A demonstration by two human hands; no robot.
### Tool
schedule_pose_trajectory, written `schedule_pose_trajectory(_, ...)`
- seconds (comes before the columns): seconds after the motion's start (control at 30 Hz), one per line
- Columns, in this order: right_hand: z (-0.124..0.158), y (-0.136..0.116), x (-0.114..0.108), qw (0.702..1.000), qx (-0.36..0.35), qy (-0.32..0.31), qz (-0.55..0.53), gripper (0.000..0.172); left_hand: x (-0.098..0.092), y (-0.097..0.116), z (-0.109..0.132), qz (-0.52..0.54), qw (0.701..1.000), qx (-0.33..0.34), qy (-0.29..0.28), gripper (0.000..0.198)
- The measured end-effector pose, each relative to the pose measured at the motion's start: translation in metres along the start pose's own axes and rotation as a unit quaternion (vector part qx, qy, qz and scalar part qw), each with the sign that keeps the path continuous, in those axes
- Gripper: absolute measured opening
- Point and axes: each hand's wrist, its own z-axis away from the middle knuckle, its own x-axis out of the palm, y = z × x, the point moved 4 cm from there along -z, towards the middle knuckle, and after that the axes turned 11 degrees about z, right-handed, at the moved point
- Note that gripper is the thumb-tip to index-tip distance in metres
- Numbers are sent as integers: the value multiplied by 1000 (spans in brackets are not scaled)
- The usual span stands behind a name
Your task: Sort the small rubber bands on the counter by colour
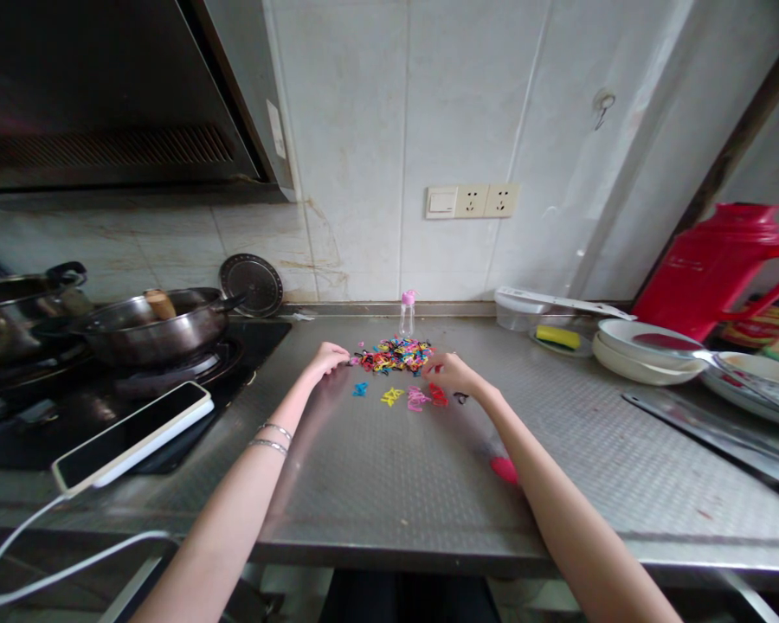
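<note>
A mixed pile of small colourful rubber bands (pixel 395 355) lies on the steel counter. At its left edge is my left hand (pixel 331 357), fingers pressed together; whatever they may pinch is too small to name. My right hand (pixel 455 374) bends over the pile's right edge, fingertips drawn together and partly hidden. In front of the pile sit separate little groups: blue bands (pixel 360 389), yellow bands (pixel 391 396), pink bands (pixel 416 398), red bands (pixel 437 395) and black bands (pixel 460 398). Behind the pile stands a small clear bottle (pixel 407 322) with a pink top.
On the left are a stove with a pan (pixel 156 333) and a phone (pixel 133 433) with a white cable. A bright pink object (pixel 505 470) lies near my right forearm. To the right are bowls (pixel 646 359), a knife (pixel 714 433), a yellow sponge (pixel 558 337) and a red thermos (pixel 707 268).
</note>
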Motion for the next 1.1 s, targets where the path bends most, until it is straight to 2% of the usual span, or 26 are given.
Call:
schedule_pose_trajectory(0.07,1,7,-2,999,11,30,6,19,1,2,1,-33,999,5,-15,23)
schedule_pose_trajectory(0.17,2,15,-3,998,21,52,12,18,0,4,2,-72,997,21,-7,18)
schedule_pose_trajectory(0.3,4,18,-4,998,38,54,15,18,-1,5,2,-92,994,51,9,13)
schedule_pose_trajectory(0.53,7,18,-7,997,50,52,21,19,-1,5,-1,-123,989,81,0,10)
schedule_pose_trajectory(0.7,8,24,-7,996,68,49,20,20,-3,12,3,-108,991,72,-14,9)
schedule_pose_trajectory(0.87,9,27,-9,995,88,49,13,22,-3,18,11,-131,988,41,-71,9)
schedule_pose_trajectory(1.1,10,34,-8,993,99,58,17,22,1,18,12,-161,984,35,-63,10)
